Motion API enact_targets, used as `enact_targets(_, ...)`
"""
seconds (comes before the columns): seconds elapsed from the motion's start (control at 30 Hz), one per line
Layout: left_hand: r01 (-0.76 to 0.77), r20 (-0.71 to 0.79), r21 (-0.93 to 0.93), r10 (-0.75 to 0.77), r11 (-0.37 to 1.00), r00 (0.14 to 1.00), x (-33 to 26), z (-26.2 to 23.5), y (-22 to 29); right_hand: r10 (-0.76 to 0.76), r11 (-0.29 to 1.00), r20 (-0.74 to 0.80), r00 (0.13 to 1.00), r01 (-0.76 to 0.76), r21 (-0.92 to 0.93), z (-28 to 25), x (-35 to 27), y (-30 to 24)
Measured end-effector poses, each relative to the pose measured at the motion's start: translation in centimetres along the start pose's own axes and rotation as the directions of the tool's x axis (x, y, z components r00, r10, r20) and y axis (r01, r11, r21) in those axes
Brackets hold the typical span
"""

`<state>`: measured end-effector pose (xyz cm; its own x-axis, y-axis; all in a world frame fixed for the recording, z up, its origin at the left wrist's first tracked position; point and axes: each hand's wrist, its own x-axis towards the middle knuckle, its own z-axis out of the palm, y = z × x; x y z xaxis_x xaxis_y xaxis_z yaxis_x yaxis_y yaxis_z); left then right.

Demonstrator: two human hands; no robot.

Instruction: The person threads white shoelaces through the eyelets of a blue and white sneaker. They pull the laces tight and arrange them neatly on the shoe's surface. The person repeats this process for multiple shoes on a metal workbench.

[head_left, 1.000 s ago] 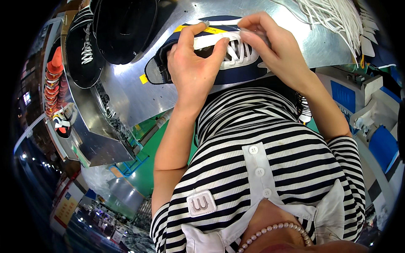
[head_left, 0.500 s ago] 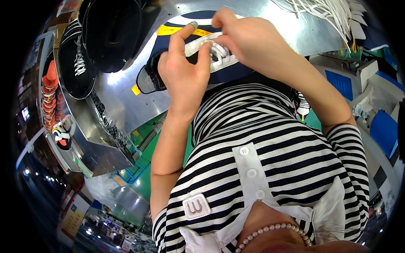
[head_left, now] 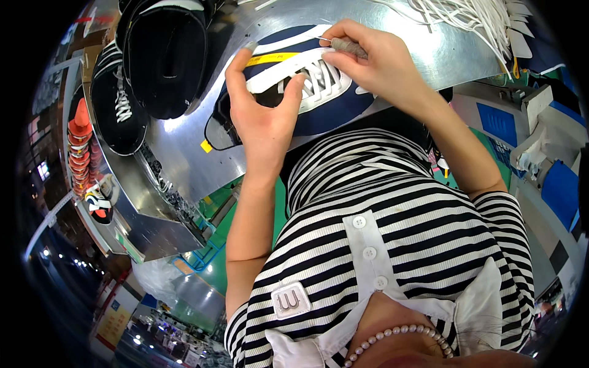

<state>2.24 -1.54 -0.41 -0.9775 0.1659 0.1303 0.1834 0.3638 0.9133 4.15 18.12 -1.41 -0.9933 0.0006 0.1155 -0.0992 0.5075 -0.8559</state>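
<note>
A navy shoe upper (head_left: 350, 104) with white stripes, a yellow strip and a dark heel lies on the metal table in front of me. White laces (head_left: 319, 83) cross its eyelet panel. My left hand (head_left: 264, 107) spans the upper, thumb by the laces and fingers at its far edge, holding it. Pinched in my right hand (head_left: 374, 58) is an awl (head_left: 350, 48) with a grey wrapped handle and a thin metal shaft. Its shaft points left above the upper's far side; whether the tip touches is too small to tell.
Black shoes (head_left: 119, 101) stand on the left of the metal table (head_left: 178, 165). Loose white laces (head_left: 457, 27) are heaped at the far right. Orange-red stacked pieces (head_left: 80, 150) stand beyond the left edge. Grey and blue equipment (head_left: 500, 122) is at the right.
My right hand was pinching close over the laces; now it has shifted to the right, and the awl shows in it. More of the laces is visible. My left thumb and fingers still span the upper.
</note>
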Motion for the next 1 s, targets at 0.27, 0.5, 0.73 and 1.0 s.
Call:
enact_targets(0.27,0.243,0.228,-0.362,-0.167,0.9,0.959,1.0,-1.3,1.1,-0.05,0.995,-0.321,0.946,0.073,0.061,2.2,0.1,0.9)
enact_targets(0.5,0.383,0.337,-0.371,-0.261,0.846,0.904,1.3,-2.0,1.8,-0.503,0.864,-0.152,0.851,0.49,-0.119,1.5,-0.2,0.3)
enact_targets(0.73,0.4,0.337,-0.415,-0.27,0.817,0.902,1.1,-1.6,2.2,-0.363,0.928,-0.051,0.93,0.366,0.069,0.7,-0.5,-0.9)
enact_targets(1.0,0.298,0.218,-0.216,-0.252,0.93,0.943,2.6,-0.3,1.3,-0.346,0.928,0.096,0.933,0.326,0.178,1.1,-2.9,-2.0)
